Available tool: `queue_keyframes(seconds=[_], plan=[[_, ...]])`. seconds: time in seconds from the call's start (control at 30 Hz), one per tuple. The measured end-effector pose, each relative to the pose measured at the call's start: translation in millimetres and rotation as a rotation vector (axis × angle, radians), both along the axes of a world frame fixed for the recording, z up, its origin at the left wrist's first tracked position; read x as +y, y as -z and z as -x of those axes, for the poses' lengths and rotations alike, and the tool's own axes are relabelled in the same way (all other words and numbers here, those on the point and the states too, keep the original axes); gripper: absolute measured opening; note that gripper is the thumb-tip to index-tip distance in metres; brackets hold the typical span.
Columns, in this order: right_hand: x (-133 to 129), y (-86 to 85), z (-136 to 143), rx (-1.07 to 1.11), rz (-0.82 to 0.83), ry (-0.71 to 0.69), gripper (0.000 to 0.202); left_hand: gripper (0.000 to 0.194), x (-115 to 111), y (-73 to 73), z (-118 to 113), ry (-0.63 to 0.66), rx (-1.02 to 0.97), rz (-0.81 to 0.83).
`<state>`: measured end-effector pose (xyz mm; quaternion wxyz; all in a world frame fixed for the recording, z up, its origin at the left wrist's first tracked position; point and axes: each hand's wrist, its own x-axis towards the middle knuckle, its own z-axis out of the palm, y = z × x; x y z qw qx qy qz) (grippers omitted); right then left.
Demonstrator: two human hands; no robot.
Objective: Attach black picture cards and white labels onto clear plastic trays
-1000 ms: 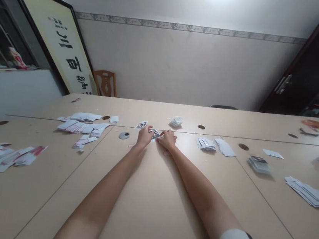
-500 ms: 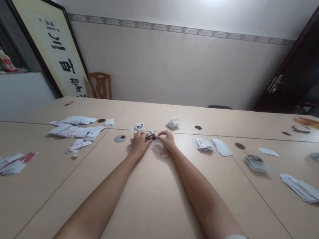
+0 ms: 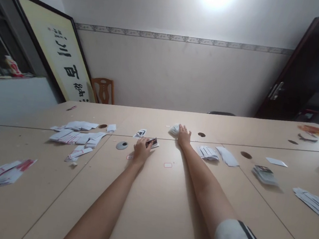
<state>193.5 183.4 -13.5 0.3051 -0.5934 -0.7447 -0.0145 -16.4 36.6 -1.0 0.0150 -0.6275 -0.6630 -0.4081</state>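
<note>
My left hand [image 3: 141, 151] is closed on a small stack of dark-printed cards [image 3: 153, 143], its fingers over the near left side. Just beyond it lies another black-and-white card [image 3: 140, 133], flat on the table. My right hand [image 3: 184, 136] reaches farther out, fingers apart, touching the right edge of a small pile of pale, translucent sleeves [image 3: 174, 129]. Whether its fingertips pinch a sleeve is too small to make out. A little red-bordered label [image 3: 168, 165] sits on the tabletop between my forearms.
White paper slips [image 3: 77, 136] spread at left, with more papers [image 3: 2, 172] nearer. Right of my arm are a card stack [image 3: 208, 153], white sheets [image 3: 227, 156], a clear-wrapped stack [image 3: 265, 175] and fanned slips [image 3: 314, 204]. A round grey cap [image 3: 122, 145] and cable holes [image 3: 246, 155] mark the table.
My right hand has left the cards by my left hand and moved forward and right to the sleeve pile. My left hand keeps the cards. The view has tilted up slightly.
</note>
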Motion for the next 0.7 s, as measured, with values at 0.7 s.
queue_keyframes(seconds=[0.7], plan=[[-65, -35.1, -26, -0.219, -0.121, -0.219, 0.028, 0.012, 2, 1.0, 2, 0.03, -0.225, 0.015]])
